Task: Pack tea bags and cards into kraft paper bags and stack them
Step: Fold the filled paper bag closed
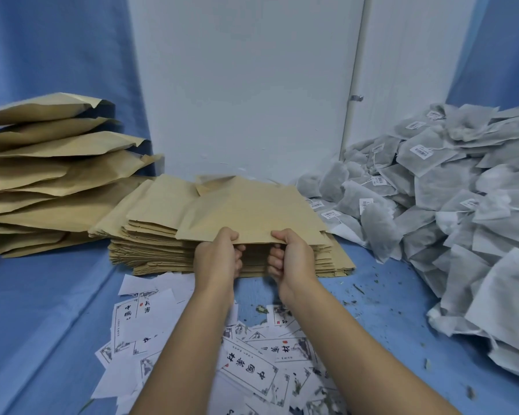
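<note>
Between the two hands, the top kraft paper bag (249, 211) of the flat stack (222, 250) is pinched at its near edge, left hand (219, 256) and right hand (291, 253) each curled with fingers (277, 260) tucked under the lip and thumbs on top. It looks like the mouth-opening step, with filling still ahead. Next the mouth needs parting, then one hand must reach the tea bags (432, 190) to the right of the fingers and the cards (249, 375) below them on the blue tabletop (57, 295); filled bags (48, 175) are piled to the left.

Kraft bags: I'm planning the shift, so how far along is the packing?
Done: puffed kraft bags stacked at left. In hand: left hand and right hand grip the top flat bag. Left: flat bag stack, tea bag heap, loose cards.
</note>
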